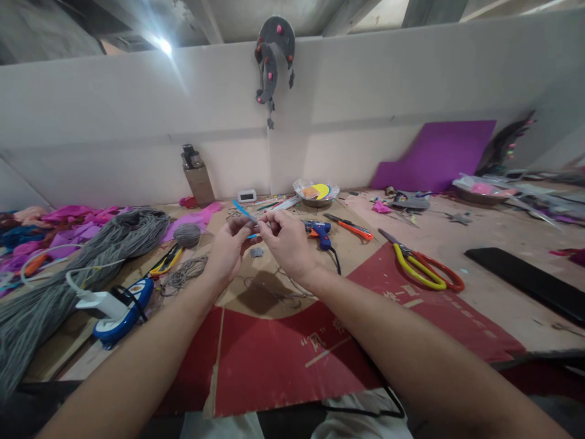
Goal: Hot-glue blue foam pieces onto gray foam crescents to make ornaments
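Between my hands is a thin blue strip (241,210), one end sticking up to the left and a small bit of blue showing lower down. My left hand (228,249) pinches it from the left. From the right, the closed fingertips of my right hand (289,242) meet the strip's lower part; fingers hide what else is there. Just below the hands lies a small grey star-like piece (256,252). Loose grey cord (274,296) trails on the cardboard (269,381) beneath. A blue glue gun (321,234) rests right of my right hand.
Yellow-and-red scissors (420,268), an orange utility knife (351,227) and a black case (525,280) lie to the right. Left are a blue power strip (123,314), grey yarn (109,256) and a yarn ball (187,235). A bowl (315,200) stands behind.
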`<state>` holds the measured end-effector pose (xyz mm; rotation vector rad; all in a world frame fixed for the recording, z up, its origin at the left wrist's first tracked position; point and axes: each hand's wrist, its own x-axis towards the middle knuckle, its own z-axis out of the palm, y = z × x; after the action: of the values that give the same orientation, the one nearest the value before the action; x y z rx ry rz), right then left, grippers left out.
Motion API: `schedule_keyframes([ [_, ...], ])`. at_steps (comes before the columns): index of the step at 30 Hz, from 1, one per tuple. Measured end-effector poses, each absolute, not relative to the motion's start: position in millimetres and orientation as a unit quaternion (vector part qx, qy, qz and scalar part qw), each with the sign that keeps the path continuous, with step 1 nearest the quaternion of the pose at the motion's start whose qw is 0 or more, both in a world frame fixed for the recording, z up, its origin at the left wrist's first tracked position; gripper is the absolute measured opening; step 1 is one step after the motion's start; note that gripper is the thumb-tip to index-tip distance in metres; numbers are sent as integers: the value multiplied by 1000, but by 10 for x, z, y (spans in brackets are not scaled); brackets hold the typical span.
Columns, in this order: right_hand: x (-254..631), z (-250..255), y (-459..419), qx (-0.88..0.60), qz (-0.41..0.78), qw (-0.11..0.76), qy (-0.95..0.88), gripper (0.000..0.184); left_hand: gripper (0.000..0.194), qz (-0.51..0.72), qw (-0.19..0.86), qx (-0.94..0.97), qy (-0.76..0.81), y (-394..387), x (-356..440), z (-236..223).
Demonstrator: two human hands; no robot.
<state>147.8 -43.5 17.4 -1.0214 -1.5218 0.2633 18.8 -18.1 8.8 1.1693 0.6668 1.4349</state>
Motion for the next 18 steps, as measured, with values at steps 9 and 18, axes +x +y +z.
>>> schedule_keyframes([
  [9,1493,153,-417,-425,138,608,-656,10,24,568,530,577,251,-215,204,61],
  [18,1486,134,-387,-418,194,609,-646,8,25,553,511,611,244,-222,200,42],
])
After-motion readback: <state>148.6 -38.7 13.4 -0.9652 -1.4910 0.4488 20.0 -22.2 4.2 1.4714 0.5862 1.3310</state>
